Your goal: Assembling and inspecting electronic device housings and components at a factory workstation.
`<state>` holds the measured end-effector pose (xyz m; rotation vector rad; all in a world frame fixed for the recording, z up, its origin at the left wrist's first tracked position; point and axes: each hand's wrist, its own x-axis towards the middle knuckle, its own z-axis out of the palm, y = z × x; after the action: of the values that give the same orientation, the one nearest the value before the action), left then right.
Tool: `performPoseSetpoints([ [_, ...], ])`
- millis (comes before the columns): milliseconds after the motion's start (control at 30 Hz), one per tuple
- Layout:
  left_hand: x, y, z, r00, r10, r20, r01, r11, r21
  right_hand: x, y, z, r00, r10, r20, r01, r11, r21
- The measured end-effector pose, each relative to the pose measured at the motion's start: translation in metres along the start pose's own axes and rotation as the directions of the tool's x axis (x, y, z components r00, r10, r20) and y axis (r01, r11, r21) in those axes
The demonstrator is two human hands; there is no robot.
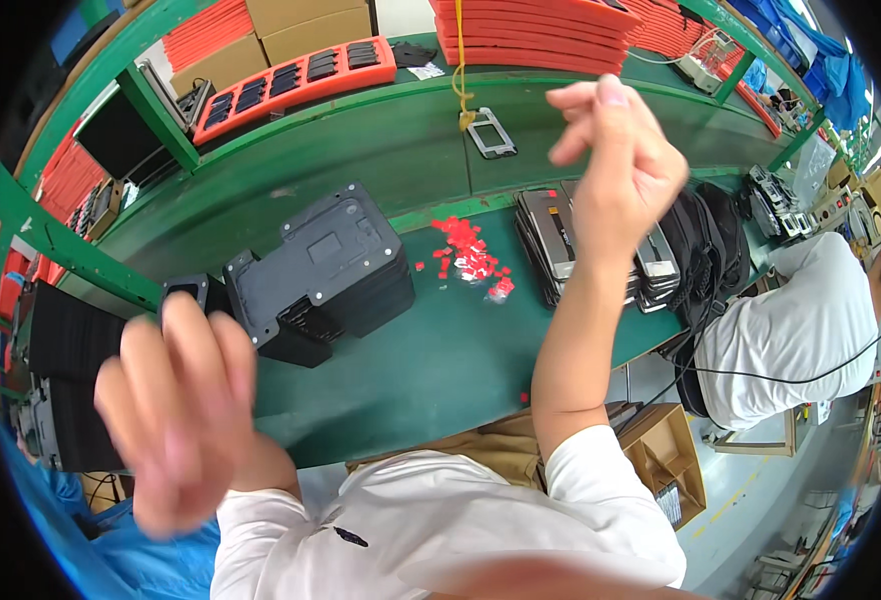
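My right hand (621, 160) is raised over the far right of the bench, its fingers bent and pressed together. Whatever it may hold is too small or hidden to make out. Below it, stacks of flat grey panels (551, 235) lie on the bench. My left hand (176, 425) hangs at the near left, fingers curled and smeared by motion, so its grip is unclear. Beyond that hand stands a stack of black frame-shaped plates (326, 250) with small round holes at the corners. A loose pile of small red tabs (466, 250) lies between the plates and the panels.
The green bench (411, 370) stretches before me. On the shelf are an orange tray (296, 80) of dark parts and stacked red trays (536, 35). A yellow cord (461, 60) hangs with a metal frame (491, 133) near it. Another person (791, 335) sits at right beside a black bag (711, 240).
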<state>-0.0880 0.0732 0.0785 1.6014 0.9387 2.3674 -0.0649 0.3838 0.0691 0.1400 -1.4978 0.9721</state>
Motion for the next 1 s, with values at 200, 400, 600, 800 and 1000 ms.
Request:
performPoseSetpoints([
  [200,-0.057,-0.057,-0.133,0.954,0.131,-0.268,0.17,0.501,0.849,-0.034,0.183,0.045,0.905,0.382,-0.188,-0.375,0.924,0.074],
  [400,-0.061,-0.1,-0.14,0.953,0.11,-0.283,0.141,0.665,0.733,-0.116,0.285,0.064,0.916,0.386,0.111,-0.111,0.508,-0.854],
  [600,-0.084,-0.097,-0.146,0.956,0.063,-0.286,0.195,0.591,0.783,-0.105,0.295,0.079,0.756,0.64,0.138,-0.076,0.295,-0.952],
  [800,-0.083,-0.094,-0.146,0.956,0.045,-0.289,0.214,0.564,0.798,-0.114,0.305,0.085,0.714,0.55,0.433,0.079,0.551,-0.83],
  [1000,-0.079,-0.095,-0.141,0.939,0.048,-0.341,0.257,0.563,0.785,-0.125,0.317,0.072,0.751,0.503,0.428,0.249,0.385,-0.889],
])
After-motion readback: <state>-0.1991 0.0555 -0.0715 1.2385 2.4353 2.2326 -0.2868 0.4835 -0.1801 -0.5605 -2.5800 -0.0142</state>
